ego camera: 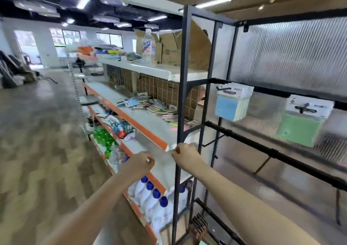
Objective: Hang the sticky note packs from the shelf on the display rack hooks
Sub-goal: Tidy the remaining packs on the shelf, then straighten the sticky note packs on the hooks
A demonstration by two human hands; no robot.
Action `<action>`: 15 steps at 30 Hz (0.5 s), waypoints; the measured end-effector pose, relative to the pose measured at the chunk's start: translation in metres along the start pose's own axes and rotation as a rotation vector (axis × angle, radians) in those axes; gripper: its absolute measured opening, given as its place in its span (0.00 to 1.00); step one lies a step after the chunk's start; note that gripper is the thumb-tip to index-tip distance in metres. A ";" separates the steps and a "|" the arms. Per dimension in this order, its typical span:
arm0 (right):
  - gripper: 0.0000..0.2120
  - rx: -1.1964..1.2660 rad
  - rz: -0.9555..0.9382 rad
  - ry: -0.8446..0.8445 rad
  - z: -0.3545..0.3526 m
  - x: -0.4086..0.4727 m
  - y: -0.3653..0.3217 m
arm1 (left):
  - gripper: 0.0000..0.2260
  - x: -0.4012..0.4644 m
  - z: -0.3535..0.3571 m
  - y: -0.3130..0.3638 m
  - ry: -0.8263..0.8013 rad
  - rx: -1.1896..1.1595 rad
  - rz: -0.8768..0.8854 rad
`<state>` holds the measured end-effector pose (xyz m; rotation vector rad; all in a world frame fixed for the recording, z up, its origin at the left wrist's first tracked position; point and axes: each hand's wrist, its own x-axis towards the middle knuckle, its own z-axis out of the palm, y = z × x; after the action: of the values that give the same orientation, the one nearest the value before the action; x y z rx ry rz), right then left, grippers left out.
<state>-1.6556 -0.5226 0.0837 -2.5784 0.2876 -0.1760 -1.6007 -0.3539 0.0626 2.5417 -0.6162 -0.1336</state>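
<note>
Both hands empty, fingers curled: left hand (139, 163) and right hand (185, 153) hover near the orange shelf edge (150, 130), well short of the loose sticky note packs (150, 106) scattered farther back on the white shelf (142, 117); two bunches already hang on the display rack hooks (233, 102), one blue-fronted, one green (302, 121). Likely risks: the black rack upright (181, 94) stands between reach and pile, so an arm may knock it, and overlapping packs may slide off when one is pulled. Store aisle, wood-pattern floor (37, 132), blue-capped bottles (150, 194) below, ribbed translucent panel (291, 57) behind rack.
</note>
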 end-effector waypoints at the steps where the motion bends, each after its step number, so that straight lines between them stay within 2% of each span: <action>1: 0.09 0.006 -0.012 -0.018 0.008 0.009 -0.005 | 0.08 0.005 -0.001 -0.009 -0.006 -0.006 -0.005; 8: 0.11 0.019 -0.044 -0.060 0.055 0.078 -0.026 | 0.11 0.050 0.007 -0.061 0.000 0.016 -0.086; 13: 0.10 0.039 -0.059 -0.062 0.083 0.146 -0.033 | 0.06 0.114 0.007 -0.090 0.028 -0.023 -0.182; 15: 0.10 0.047 -0.034 -0.057 0.091 0.175 -0.030 | 0.09 0.146 0.006 -0.095 0.033 -0.034 -0.194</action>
<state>-1.4646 -0.4941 0.0345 -2.5384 0.2158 -0.1206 -1.4332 -0.3499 0.0128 2.5613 -0.3509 -0.1680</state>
